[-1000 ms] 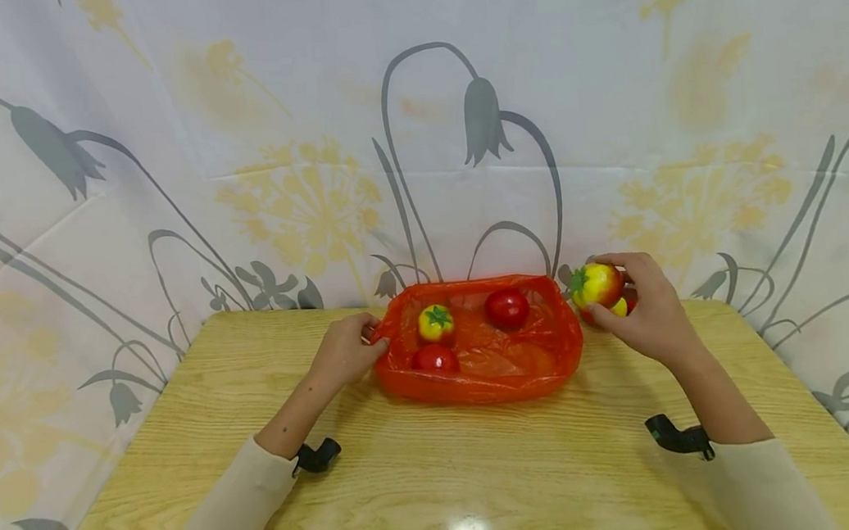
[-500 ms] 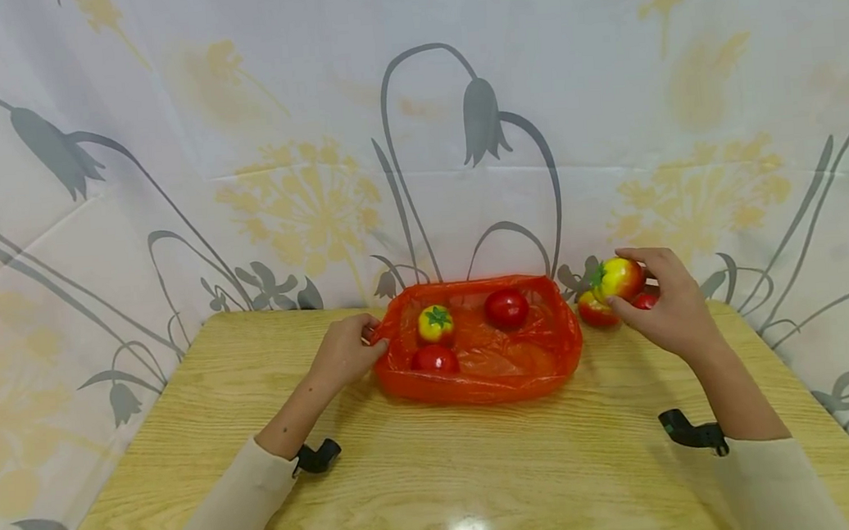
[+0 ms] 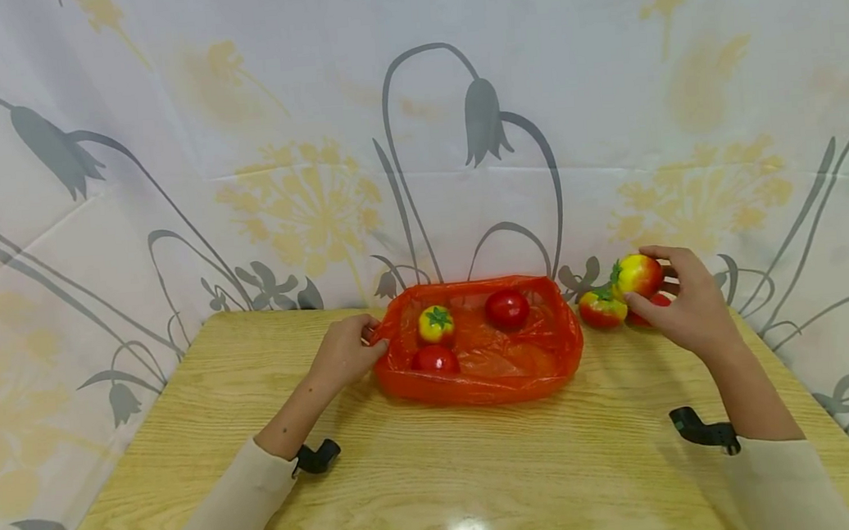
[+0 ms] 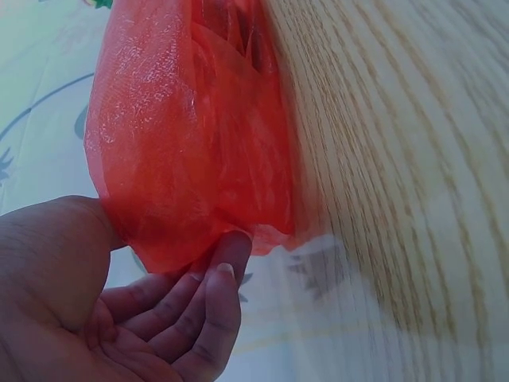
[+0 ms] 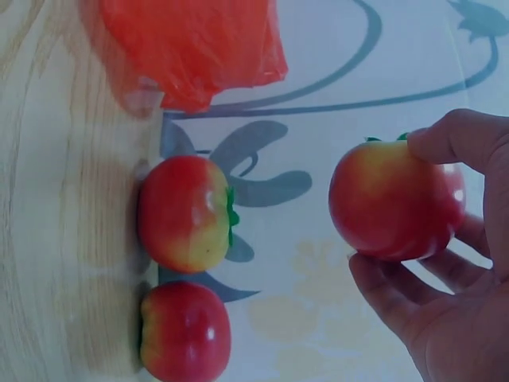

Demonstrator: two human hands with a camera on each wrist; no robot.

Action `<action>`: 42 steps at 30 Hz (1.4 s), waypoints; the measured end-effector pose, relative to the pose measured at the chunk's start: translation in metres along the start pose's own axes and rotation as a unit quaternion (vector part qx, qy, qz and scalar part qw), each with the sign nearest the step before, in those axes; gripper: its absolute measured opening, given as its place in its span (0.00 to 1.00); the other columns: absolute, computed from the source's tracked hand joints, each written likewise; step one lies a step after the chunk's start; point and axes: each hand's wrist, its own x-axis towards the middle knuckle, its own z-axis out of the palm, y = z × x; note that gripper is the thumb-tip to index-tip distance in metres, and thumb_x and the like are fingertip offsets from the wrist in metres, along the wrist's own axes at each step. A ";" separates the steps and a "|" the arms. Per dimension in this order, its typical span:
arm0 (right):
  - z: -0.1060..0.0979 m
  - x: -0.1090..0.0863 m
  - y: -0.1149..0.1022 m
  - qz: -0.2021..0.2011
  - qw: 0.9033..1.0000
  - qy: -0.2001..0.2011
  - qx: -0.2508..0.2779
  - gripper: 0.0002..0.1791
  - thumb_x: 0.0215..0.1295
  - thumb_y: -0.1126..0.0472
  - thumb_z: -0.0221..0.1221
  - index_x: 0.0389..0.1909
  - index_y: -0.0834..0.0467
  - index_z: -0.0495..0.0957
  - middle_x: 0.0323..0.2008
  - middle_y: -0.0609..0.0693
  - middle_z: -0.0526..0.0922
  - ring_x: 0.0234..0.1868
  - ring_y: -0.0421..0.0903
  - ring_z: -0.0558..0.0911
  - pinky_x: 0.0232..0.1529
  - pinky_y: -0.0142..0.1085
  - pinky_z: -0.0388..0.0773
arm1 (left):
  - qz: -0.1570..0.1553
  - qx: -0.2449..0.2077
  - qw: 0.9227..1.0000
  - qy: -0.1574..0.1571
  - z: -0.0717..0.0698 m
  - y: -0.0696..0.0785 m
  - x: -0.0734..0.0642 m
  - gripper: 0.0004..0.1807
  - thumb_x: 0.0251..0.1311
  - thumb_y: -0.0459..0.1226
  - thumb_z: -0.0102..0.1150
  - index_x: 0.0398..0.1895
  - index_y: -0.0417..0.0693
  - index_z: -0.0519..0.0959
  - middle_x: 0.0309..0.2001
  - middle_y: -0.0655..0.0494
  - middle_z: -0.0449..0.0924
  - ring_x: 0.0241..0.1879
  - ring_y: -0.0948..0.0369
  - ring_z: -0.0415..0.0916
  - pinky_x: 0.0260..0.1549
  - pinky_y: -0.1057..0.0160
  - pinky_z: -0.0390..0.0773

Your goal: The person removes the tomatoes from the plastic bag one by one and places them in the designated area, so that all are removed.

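My right hand (image 3: 697, 307) grips a red-and-yellow tomato (image 3: 640, 275) with a green leafy top, raised above the table at the right. Two similar tomatoes lie just below it: one (image 3: 602, 310) by the bag, the other (image 3: 653, 311) partly behind the hand. In the right wrist view, thumb and fingers hold the tomato (image 5: 394, 203) from opposite sides. At the centre sits an opened red plastic bag (image 3: 481, 388). My left hand (image 3: 343, 351) pinches its left edge. Inside the bag are a yellow-topped tomato (image 3: 436, 323) and two red ones (image 3: 506, 308).
The wooden table (image 3: 439, 469) runs back to a flower-patterned cloth (image 3: 294, 85) hanging behind the bag. Both wrists carry black camera mounts (image 3: 705, 433).
My right hand has moved to the right with the tomato, away from the bag, uncovering more of the tomatoes on the table. The left hand and the bag stay in place.
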 end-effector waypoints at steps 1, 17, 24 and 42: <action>-0.001 0.000 0.001 0.002 1.000 0.001 -0.003 0.37 0.65 0.70 0.70 0.73 0.68 0.67 0.66 0.67 0.70 0.57 0.63 0.75 0.50 0.10 0.65 | 0.000 0.000 1.000 0.000 0.000 0.000 0.000 0.12 0.66 0.36 0.67 0.48 0.38 0.85 0.38 0.50 0.86 0.38 0.54 0.83 0.37 0.59 0.87; -0.013 -0.001 0.016 -0.001 1.000 0.017 -0.021 0.36 0.65 0.70 0.70 0.73 0.68 0.70 0.64 0.68 0.72 0.52 0.25 0.66 0.49 0.09 0.64 | 0.004 0.005 1.000 0.002 -0.001 0.000 -0.001 0.11 0.66 0.36 0.68 0.48 0.38 0.86 0.37 0.50 0.86 0.36 0.55 0.82 0.35 0.60 0.86; -0.019 -0.002 0.026 0.023 0.999 0.016 -0.033 0.36 0.67 0.67 0.69 0.75 0.66 0.70 0.64 0.68 0.70 0.52 0.28 0.66 0.47 0.09 0.64 | 0.006 0.005 1.000 0.002 0.000 0.000 0.000 0.11 0.66 0.35 0.67 0.47 0.38 0.85 0.36 0.50 0.86 0.36 0.56 0.82 0.35 0.60 0.86; -0.029 -0.007 0.043 0.075 0.995 0.020 -0.055 0.36 0.70 0.62 0.67 0.75 0.67 0.68 0.66 0.72 0.67 0.50 0.49 0.68 0.41 0.09 0.64 | 0.002 -0.002 1.000 -0.005 0.001 -0.002 0.000 0.12 0.66 0.36 0.67 0.48 0.37 0.85 0.37 0.50 0.85 0.36 0.55 0.81 0.35 0.61 0.86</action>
